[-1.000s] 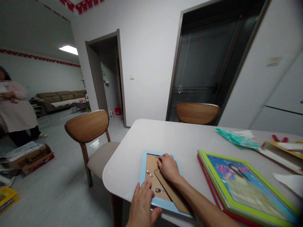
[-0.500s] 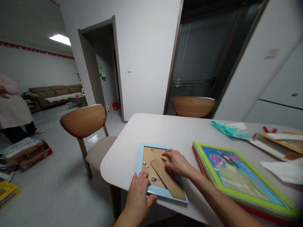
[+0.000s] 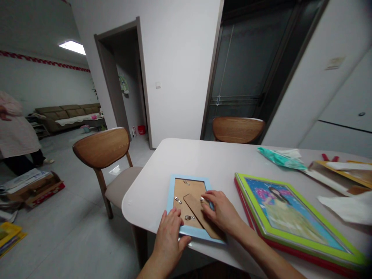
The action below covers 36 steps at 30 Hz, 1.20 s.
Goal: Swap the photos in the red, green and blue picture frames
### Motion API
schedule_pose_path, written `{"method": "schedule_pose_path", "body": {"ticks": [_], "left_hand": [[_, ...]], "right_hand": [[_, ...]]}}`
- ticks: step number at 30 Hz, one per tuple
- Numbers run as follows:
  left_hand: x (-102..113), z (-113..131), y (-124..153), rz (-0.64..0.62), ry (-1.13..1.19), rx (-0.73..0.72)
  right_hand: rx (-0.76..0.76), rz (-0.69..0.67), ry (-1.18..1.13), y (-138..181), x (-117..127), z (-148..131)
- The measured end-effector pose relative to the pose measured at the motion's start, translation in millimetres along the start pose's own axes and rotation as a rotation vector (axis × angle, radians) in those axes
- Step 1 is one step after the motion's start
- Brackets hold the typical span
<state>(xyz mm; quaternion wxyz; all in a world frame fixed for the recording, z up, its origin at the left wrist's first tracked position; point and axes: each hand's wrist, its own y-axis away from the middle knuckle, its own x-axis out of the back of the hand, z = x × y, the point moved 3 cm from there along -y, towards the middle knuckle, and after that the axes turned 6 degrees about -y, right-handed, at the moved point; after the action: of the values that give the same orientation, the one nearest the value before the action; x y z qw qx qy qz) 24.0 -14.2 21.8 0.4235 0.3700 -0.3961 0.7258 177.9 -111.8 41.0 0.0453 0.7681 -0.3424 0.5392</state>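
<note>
A light-blue photo frame point(image 3: 197, 231) lies face down at the table's near edge, its brown backing board point(image 3: 181, 188) and slanted stand leg point(image 3: 194, 206) upward. Small metal clips, among them a lower one point(image 3: 189, 217), sit along its inner border. My left hand point(image 3: 171, 236) holds the near left corner, fingers over the border and thumb along the near edge. My right hand point(image 3: 221, 211) is over the right side, thumb and forefinger bent around a metal clip point(image 3: 201, 199). That hand and wrist hide part of the right border.
A green-edged picture frame point(image 3: 286, 217) lies on a red one to the right. Behind are a teal wrapper point(image 3: 280, 159), an opened carton point(image 3: 340, 174) and white paper point(image 3: 348, 207). Wooden chairs point(image 3: 101, 147) stand by the table point(image 3: 186, 155). A person point(image 3: 17, 128) stands far left.
My right hand has moved down and toward me along the frame's right side, uncovering the upper right of the backing and a clip there. My left hand stays at its corner.
</note>
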Motion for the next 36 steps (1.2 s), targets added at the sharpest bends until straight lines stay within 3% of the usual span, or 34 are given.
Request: {"method": "schedule_pose_path", "body": {"ticks": [4,8,12,16,19,23,26,32,36], "left_hand": [[-5.9,6.6,-7.3,0.001,-0.005,-0.004],[-11.5,8.3,-12.6,0.002,-0.008,-0.002],[-10.7,11.4,-18.1,0.062,-0.028,-0.031],[4.1,12.4,-27.0,0.191,-0.114,-0.092],[20.6,-3.3,-28.8,0.311,-0.137,-0.102],[32.5,-45.8,-15.5,0.422,-0.089,-0.054],[30.0,-79.8,1.6,0.437,-0.079,0.043],[19.4,-124.7,22.7,0.420,-0.183,0.132],[25.1,-149.2,20.1,0.392,-0.235,0.142]], "right_hand": [[-0.022,-0.071,-0.005,12.9,-4.6,-10.7],[-0.084,-0.054,-0.037,5.8,-4.6,-8.0],[-0.128,-0.067,-0.008,-4.0,14.1,-9.0],[-0.115,-0.033,-0.027,-10.2,35.5,-30.4],[-0.070,-0.011,-0.147,-11.4,36.4,-54.6],[0.041,0.010,-0.384,-10.8,22.9,-73.6],[0.047,0.047,-0.415,-10.7,15.7,-59.6],[-0.155,0.085,-0.033,-3.5,11.0,8.5],[-0.291,0.024,0.095,3.2,2.6,33.0]]}}
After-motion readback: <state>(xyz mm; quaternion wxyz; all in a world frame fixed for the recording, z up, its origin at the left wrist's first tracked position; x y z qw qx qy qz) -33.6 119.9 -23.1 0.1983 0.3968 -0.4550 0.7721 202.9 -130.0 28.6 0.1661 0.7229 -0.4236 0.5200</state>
